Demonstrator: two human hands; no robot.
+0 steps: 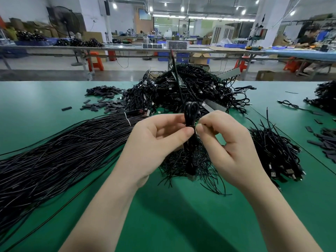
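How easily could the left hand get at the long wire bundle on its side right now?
Probably not yet: the left hand pinches the coil along with the right hand. Once it lets go, likely yes: the wire bundle lies close beside it on the mat, with nothing between.

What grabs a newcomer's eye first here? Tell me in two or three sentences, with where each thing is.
First, the left hand and right hand at centre, both pinching a folded black cable at its waist, its loop standing up between them. Then the long sheaf of black wires fanning across the green table on the left, and the tangled cable heap behind the hands.
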